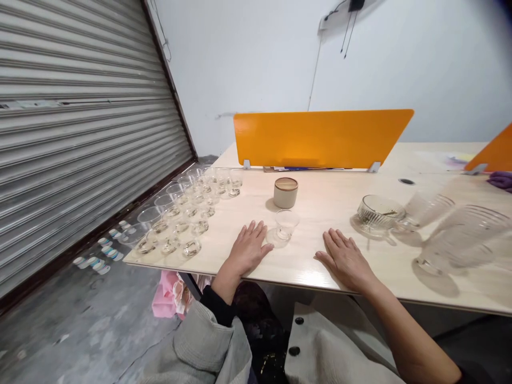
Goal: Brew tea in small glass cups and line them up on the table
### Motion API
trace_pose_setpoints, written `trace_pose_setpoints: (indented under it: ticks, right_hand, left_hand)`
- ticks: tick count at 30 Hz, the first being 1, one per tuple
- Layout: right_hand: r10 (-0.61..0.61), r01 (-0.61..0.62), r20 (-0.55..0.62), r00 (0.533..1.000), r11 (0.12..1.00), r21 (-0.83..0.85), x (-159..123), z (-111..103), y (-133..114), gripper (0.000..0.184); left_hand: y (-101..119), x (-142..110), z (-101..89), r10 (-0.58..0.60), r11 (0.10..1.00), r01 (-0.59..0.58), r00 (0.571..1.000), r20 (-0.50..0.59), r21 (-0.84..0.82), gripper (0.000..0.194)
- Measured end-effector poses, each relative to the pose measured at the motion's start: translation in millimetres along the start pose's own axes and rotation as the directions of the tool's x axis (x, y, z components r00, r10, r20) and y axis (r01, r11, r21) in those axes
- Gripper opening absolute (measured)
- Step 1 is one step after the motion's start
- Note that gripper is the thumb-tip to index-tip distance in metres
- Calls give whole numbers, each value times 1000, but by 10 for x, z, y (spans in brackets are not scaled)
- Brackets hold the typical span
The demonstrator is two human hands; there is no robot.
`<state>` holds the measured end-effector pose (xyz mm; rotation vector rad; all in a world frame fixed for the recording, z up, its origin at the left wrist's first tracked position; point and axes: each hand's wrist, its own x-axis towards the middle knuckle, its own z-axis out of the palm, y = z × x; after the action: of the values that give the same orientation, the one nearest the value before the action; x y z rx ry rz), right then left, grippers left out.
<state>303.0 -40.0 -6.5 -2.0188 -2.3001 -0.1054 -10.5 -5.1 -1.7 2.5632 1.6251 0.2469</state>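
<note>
My left hand (248,248) lies flat on the table near its front edge, fingers stretched out and holding nothing. Just right of its thumb stands a clear plastic cup (285,226), upright and apart from both hands. My right hand (344,257) also rests palm down on the tabletop, fingers extended, with nothing in it. Behind the cup sits a round grey canister (285,196) with a wooden-looking lid. A ribbed glass bowl (378,213) with something small and dark inside stands beyond my right hand.
Many clear cups (191,213) stand in rows at the table's left end. Stacked clear cups (460,240) lie tipped over at the right. An orange divider (320,138) crosses the back. Pink bags (172,293) and several small white-and-blue items (98,264) are on the floor.
</note>
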Motion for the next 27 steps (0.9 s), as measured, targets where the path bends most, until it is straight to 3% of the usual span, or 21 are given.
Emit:
trace_pose_setpoints:
  ticks: [11, 16, 22, 27]
  right_hand:
    - [8, -8, 26, 1000, 1000, -9, 12, -27, -38, 75]
    - [17, -17, 29, 999, 1000, -7, 19, -35, -49, 76]
    - [26, -27, 24, 999, 999, 24, 13, -43, -53, 74]
    - [18, -18, 7, 1000, 1000, 15, 16, -26, -49, 74]
  left_hand:
    - [46, 4, -38, -11, 997, 12, 1000, 8, -83, 65]
    - [116, 52, -117, -6, 974, 16, 999, 46, -227, 67]
    - [261, 132, -109, 18, 886, 7, 999, 50, -464, 76]
    - [289, 110, -70, 32, 873, -6, 998, 45, -487, 70]
